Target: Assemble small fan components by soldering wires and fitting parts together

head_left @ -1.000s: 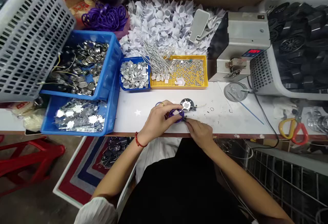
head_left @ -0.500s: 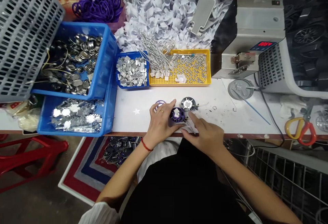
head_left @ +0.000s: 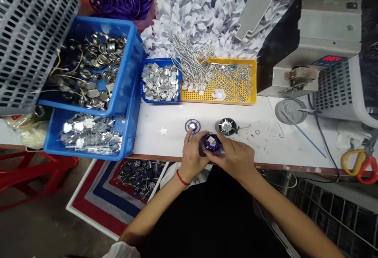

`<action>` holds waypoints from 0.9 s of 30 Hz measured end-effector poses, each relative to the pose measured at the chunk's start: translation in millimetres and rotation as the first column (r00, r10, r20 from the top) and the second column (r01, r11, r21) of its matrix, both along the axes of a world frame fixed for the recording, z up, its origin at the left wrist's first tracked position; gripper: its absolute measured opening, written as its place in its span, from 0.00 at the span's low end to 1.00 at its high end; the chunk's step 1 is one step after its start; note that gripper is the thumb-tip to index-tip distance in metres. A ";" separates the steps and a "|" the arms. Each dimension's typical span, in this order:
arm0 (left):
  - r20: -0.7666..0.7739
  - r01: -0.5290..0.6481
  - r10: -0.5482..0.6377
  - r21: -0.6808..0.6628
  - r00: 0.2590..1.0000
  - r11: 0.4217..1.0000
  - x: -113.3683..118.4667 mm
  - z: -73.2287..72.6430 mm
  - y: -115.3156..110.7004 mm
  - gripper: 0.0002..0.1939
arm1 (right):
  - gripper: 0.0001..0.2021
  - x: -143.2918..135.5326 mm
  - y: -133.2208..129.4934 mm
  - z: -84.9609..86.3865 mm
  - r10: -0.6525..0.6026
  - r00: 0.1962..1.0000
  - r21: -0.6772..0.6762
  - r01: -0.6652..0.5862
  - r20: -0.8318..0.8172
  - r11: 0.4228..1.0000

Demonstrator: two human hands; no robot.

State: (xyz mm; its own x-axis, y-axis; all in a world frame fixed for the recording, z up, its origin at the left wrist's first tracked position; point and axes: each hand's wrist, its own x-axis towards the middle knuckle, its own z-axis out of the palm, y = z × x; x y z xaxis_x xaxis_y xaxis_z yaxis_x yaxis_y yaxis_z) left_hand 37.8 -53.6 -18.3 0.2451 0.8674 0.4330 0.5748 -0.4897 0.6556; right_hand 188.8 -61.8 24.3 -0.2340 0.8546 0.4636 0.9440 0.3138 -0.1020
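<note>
Near the table's front edge, my left hand (head_left: 192, 155) and my right hand (head_left: 236, 156) grip a dark round part with a purple spoked rim (head_left: 212, 143) from its two sides. A pale square piece lies on the middle of its top. Just beyond my left fingers, a flat purple spoked ring (head_left: 189, 120) with a light piece in its centre rests on the table. Behind my right hand stands a black round part (head_left: 226, 126) topped by a silver star-shaped plate, a thin wire reaching out to its right.
Along the back are a blue tray of small metal squares (head_left: 161, 82), a yellow tray (head_left: 253, 81) of wires and small balls, and a grey machine (head_left: 327, 30). Blue bins (head_left: 137, 53) of metal parts stand left. At right lie a round dish (head_left: 291, 111) and scissors (head_left: 358, 163).
My right hand has come in to grip the purple-rimmed part, which is now held between both hands nearer the table's edge. The camera view has shifted slightly.
</note>
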 end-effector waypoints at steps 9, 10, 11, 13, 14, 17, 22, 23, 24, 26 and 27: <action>0.020 0.005 -0.004 -0.038 1.000 0.999 -0.9 5.1 0.4 0.23 | 0.24 -4.3 -0.5 2.2 -0.028 0.999 -0.046 0.027 -0.022 0.999; 0.026 0.008 -0.007 -0.038 1.000 0.999 -1.1 5.3 0.7 0.23 | 0.24 -4.2 -0.8 2.8 -0.028 0.999 -0.053 0.027 -0.019 0.998; 0.029 0.014 -0.013 -0.040 0.999 0.999 -1.2 5.5 1.0 0.23 | 0.24 -3.9 -1.0 4.1 -0.026 1.000 -0.065 0.025 -0.013 0.998; 0.035 0.027 -0.025 -0.044 0.999 0.999 -1.8 5.7 1.7 0.24 | 0.24 -2.5 -1.0 9.0 -0.024 1.000 -0.106 0.025 0.010 0.994; 0.039 0.031 -0.029 -0.043 0.999 0.999 -2.1 5.8 2.0 0.24 | 0.24 -1.7 -0.6 12.6 -0.020 0.999 -0.143 0.024 0.026 0.990; 0.033 0.031 -0.030 -0.060 0.999 0.998 -2.9 6.5 2.7 0.24 | 0.23 -1.0 4.8 26.2 0.012 0.995 -0.347 0.024 0.100 0.938; 0.021 0.026 -0.024 -0.087 0.999 0.996 -2.6 9.0 2.5 0.20 | 0.21 -8.5 23.2 41.9 0.155 0.956 -0.700 0.068 0.250 0.711; 0.010 0.014 -0.013 -0.083 1.000 0.996 -2.3 9.0 2.0 0.19 | 0.19 -10.5 25.3 43.3 0.181 0.948 -0.721 0.066 0.260 0.690; -0.008 -0.002 0.001 -0.077 1.000 0.997 -2.1 8.7 1.4 0.18 | 0.17 -12.2 26.4 44.4 0.199 0.944 -0.730 0.061 0.264 0.680; -0.059 -0.041 0.037 -0.069 0.998 0.997 -1.7 7.7 0.2 0.17 | 0.15 -13.5 28.1 46.4 0.205 0.944 -0.733 0.053 0.258 0.678; -0.081 -0.065 0.060 -0.061 0.995 0.996 -1.7 7.6 -0.1 0.18 | 0.15 -12.8 30.5 47.4 0.187 0.952 -0.722 0.049 0.244 0.691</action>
